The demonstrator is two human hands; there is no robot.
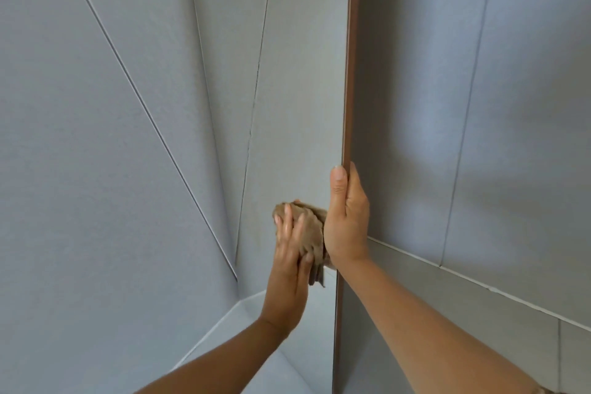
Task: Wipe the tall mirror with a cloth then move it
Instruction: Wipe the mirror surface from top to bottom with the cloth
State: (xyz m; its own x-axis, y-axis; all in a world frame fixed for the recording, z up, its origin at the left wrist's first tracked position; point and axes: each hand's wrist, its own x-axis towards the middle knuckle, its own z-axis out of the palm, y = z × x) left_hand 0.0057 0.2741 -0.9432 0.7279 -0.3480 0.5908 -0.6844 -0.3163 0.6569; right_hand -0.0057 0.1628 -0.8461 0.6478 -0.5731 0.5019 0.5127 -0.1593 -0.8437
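The tall mirror (297, 105) stands upright and I see it almost edge-on, its glass reflecting the grey wall. A thin brown frame (350, 73) runs down its right edge. My right hand (347, 221) grips that edge at mid-height, thumb on the glass side and fingers behind. Just left of it, my left hand (289, 253) presses a bunched tan cloth (315, 233) against the glass, fingers spread over the cloth. The cloth touches my right wrist, and part of it hangs below my left palm.
Grey panelled walls (479, 105) with thin seams surround the mirror on both sides. A pale ledge or skirting line (479, 285) runs along the right wall behind the mirror. Light floor (236, 323) shows at the lower left.
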